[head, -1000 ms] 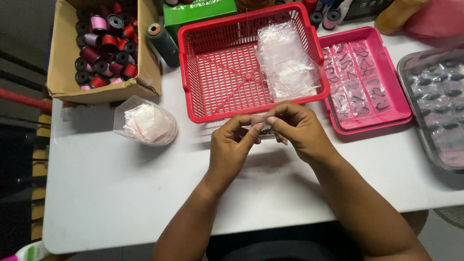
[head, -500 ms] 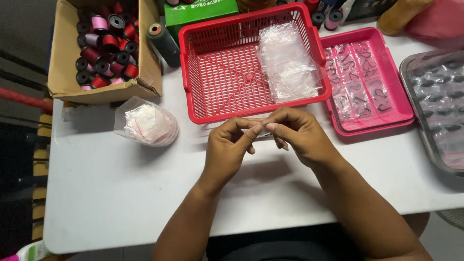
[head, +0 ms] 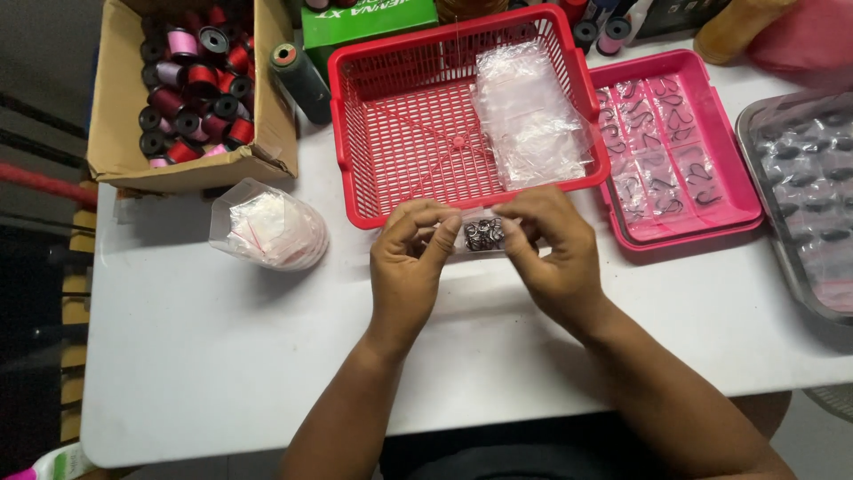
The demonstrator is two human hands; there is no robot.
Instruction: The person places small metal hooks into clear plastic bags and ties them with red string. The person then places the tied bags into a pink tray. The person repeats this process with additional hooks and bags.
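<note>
My left hand (head: 409,258) and my right hand (head: 553,249) together pinch a small clear plastic bag (head: 484,235) with dark metal pieces inside. They hold it just above the white table (head: 222,347), in front of the red basket (head: 404,133). A stack of filled clear bags (head: 529,120) lies in the basket's right half. Each hand grips one side of the small bag with its fingertips.
A clear bag of empty small bags (head: 271,227) lies to the left. A cardboard box of thread spools (head: 191,80) stands at the back left, a dark green spool (head: 300,80) beside it. A pink tray (head: 680,156) and a grey tray (head: 800,187) sit on the right.
My hands have spread slightly apart, so the small bag with the dark pieces shows between the fingers. They stay in the same place before the basket.
</note>
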